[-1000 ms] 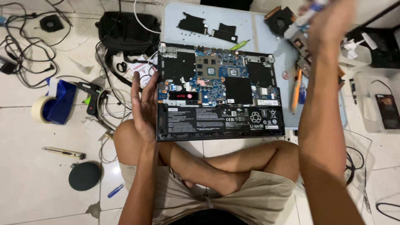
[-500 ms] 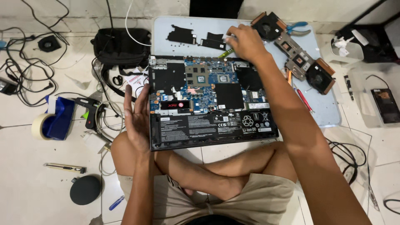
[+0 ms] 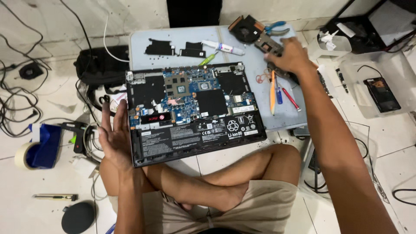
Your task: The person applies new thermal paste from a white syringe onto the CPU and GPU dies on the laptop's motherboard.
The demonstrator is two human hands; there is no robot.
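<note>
An opened laptop (image 3: 195, 130) lies bottom-up across my crossed legs, its blue motherboard (image 3: 186, 93) and long black battery exposed. My left hand (image 3: 115, 136) is open, palm against the laptop's left edge. My right hand (image 3: 291, 56) is far right on the blue mat (image 3: 147, 37), fingers curled over the copper cooling assembly (image 3: 262, 41), whose round black fan (image 3: 248, 28) sticks out to the left. A white paste syringe (image 3: 223, 47) lies on the mat above the laptop, apart from both hands.
An orange screwdriver (image 3: 272, 91) and smaller drivers (image 3: 286, 97) lie right of the laptop. Blue-handled pliers (image 3: 277, 28) and two black covers (image 3: 160, 47) sit on the mat. A black bag (image 3: 99, 65), cables (image 3: 17, 108), tape roll (image 3: 21, 156) and clear bin (image 3: 381, 91) surround me.
My right hand came down with the white syringe, laid it on the mat above the laptop, let go and moved right onto the cooling assembly. The left hand stayed at the laptop's edge.
</note>
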